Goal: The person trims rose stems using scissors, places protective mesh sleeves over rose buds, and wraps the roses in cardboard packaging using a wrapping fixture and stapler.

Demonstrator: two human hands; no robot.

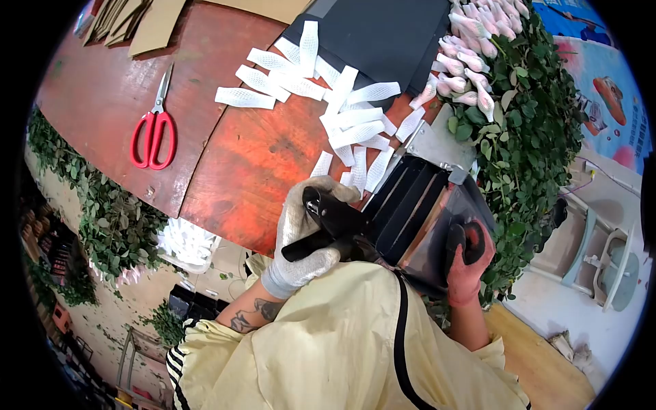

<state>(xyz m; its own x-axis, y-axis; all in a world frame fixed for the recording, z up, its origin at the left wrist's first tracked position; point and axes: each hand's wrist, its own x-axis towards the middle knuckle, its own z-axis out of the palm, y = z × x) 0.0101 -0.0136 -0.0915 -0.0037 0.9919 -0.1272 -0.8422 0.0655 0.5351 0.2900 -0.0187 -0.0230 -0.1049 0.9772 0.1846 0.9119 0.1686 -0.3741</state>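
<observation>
My left hand (298, 236), in a whitish knit glove, is closed around a black two-handled hand tool (335, 222). Its far end meets a black slatted box (410, 205) in front of my body. A clear plastic sheet (437, 239) covers the near right part of that box. Beside the sheet is my right hand (471, 263), in a red glove with black finger coating. Its fingers curl inward; what they grip, if anything, is hidden. Several white foam net sleeves (355, 119) lie loosely on the table just beyond my left hand.
Red-handled scissors (153, 140) lie on the reddish table (232, 178). Black sheets (383, 41) and cardboard pieces (156, 27) lie at the back. Sleeved pink flower heads (471, 61) with leafy stems (526, 137) stand right. A white bin (198, 256) of sleeves sits below the left edge.
</observation>
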